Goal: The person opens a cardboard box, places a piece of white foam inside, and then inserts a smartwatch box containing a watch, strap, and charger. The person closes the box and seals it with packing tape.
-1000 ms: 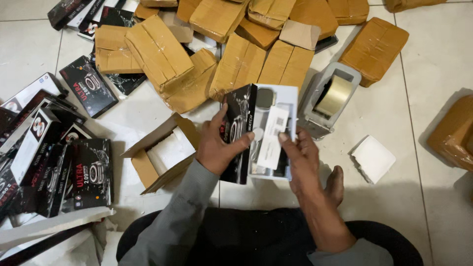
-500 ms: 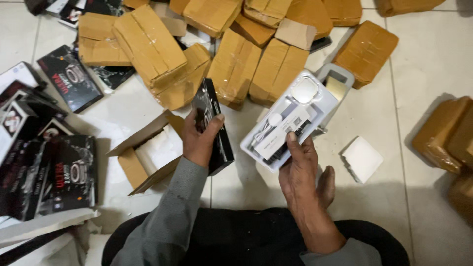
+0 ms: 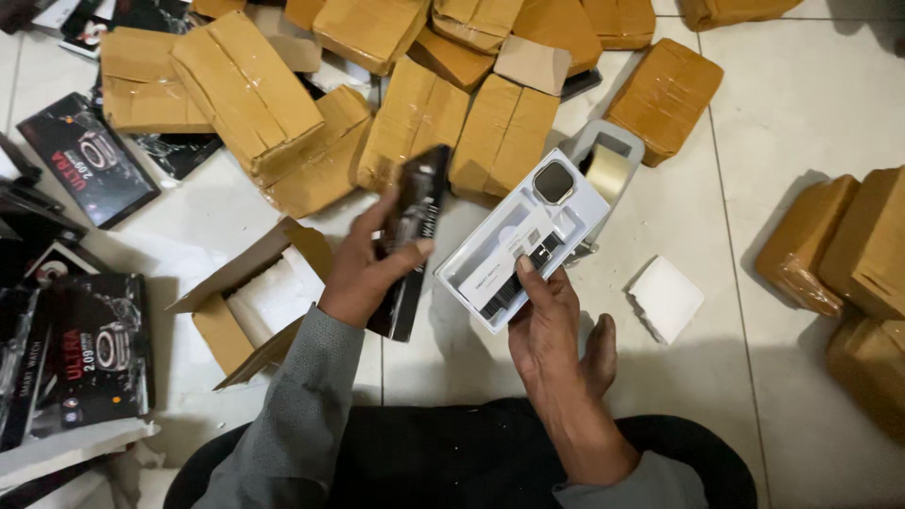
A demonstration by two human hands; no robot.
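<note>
Tiled floor [image 3: 811, 113], taped cardboard parcels [image 3: 415, 118] along far edge. Left hand [image 3: 363, 269] gripping black sleeve [image 3: 410, 236]; right hand [image 3: 547, 320] clamped on white tray [image 3: 509, 254], mid-floor. Keep tray level so watch [image 3: 554, 181] stays seated.

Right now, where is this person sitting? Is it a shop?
Probably a home or small stockroom used for packing parcels, not a shop counter. The person sits on a tiled floor among many taped brown parcels, with a tape dispenser and an open cardboard box close by.
</note>
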